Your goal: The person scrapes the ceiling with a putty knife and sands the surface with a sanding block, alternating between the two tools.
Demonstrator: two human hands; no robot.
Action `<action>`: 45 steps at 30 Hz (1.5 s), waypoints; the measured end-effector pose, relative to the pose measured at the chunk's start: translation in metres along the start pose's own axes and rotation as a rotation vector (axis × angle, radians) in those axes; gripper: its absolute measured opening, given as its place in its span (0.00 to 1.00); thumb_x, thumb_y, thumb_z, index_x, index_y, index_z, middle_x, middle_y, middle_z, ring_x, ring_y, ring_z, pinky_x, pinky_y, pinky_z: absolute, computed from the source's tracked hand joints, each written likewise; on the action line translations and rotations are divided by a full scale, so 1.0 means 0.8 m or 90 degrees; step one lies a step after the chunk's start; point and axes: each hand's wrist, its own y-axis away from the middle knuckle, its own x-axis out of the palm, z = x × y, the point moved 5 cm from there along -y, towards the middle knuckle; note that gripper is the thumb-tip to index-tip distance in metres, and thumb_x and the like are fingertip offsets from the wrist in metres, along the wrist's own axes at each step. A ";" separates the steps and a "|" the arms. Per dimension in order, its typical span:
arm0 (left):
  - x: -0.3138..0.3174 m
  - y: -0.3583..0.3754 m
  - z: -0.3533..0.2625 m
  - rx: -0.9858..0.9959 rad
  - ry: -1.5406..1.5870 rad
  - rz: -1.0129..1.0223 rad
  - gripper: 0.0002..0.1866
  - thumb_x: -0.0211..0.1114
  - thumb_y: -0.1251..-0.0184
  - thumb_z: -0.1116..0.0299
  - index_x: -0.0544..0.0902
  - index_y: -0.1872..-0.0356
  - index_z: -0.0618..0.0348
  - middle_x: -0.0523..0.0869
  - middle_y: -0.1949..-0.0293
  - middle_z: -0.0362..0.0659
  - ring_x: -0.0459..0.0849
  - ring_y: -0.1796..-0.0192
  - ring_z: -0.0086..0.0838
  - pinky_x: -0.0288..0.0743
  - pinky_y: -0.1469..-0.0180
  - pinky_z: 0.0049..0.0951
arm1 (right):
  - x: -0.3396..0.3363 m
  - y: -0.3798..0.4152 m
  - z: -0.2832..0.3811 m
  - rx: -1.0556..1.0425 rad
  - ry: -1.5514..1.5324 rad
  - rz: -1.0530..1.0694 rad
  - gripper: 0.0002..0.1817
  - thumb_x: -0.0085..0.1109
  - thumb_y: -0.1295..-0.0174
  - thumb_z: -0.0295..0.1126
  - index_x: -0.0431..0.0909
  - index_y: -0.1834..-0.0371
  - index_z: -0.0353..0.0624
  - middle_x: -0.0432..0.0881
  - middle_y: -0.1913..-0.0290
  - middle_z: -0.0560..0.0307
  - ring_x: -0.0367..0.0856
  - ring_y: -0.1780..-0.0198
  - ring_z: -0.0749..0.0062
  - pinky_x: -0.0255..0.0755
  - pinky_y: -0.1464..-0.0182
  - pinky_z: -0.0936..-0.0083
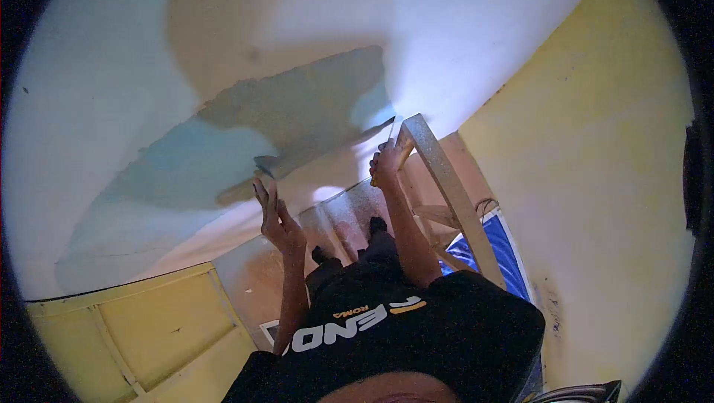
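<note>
A: Head view, then. Left hand point(277, 217)?

B: Raised at centre left, palm open, fingers spread and stretched toward the pale surface point(97, 90) above. Grip wide, holding nothing that can be made out. Small dark shape just beyond the fingertips, too blurred to name.

A: Right hand point(387, 165)?

B: Up at centre, right of the left hand and a little farther away. Grip closed around the handle of a flat blade point(392, 130). Blade thin and pale, pointing up, tip at the lower right edge of the grey patch point(312, 105). Cannot tell whether touching or just short of it.

A: The patch itself?

B: Darker and rougher than the surface around it, ragged along its upper left edge, spreading from centre down toward the left into a bluish stretch.

A: Around the hands?

B: Wooden ladder point(446, 180) just right of the right hand, its rail slanting down to the right, rungs behind the forearm. Blue sheet point(494, 243) behind the ladder, lower right. Yellow wall point(595, 180) filling the right side. Yellow panel point(163, 328) with raised strips at near left. Black shirt point(446, 328) with white lettering along the bottom, both bare arms rising from it.
</note>
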 end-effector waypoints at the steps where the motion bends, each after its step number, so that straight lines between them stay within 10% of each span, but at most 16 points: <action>1: 0.001 0.003 -0.003 0.034 -0.022 -0.030 0.19 0.53 0.18 0.72 0.80 0.32 0.61 0.66 0.22 0.54 0.60 0.19 0.49 0.57 0.21 0.46 | 0.003 0.004 -0.004 0.000 0.012 -0.001 0.25 0.38 0.22 0.53 0.65 0.75 0.50 0.62 0.87 0.65 0.63 0.90 0.74 0.59 0.90 0.70; 6: 0.017 0.008 -0.008 0.158 -0.146 -0.049 0.19 0.53 0.19 0.74 0.79 0.33 0.62 0.69 0.24 0.58 0.62 0.21 0.59 0.60 0.23 0.52 | -0.004 0.001 0.011 0.045 -0.010 -0.031 0.24 0.40 0.24 0.55 0.66 0.74 0.51 0.64 0.86 0.65 0.63 0.90 0.74 0.57 0.90 0.73; 45: 0.048 -0.039 0.007 -0.012 -0.104 0.051 0.21 0.53 0.19 0.74 0.78 0.29 0.54 0.69 0.24 0.57 0.55 0.18 0.54 0.57 0.21 0.45 | -0.011 -0.018 -0.017 0.132 0.015 0.017 0.22 0.39 0.25 0.58 0.66 0.71 0.57 0.62 0.87 0.65 0.60 0.89 0.72 0.54 0.88 0.70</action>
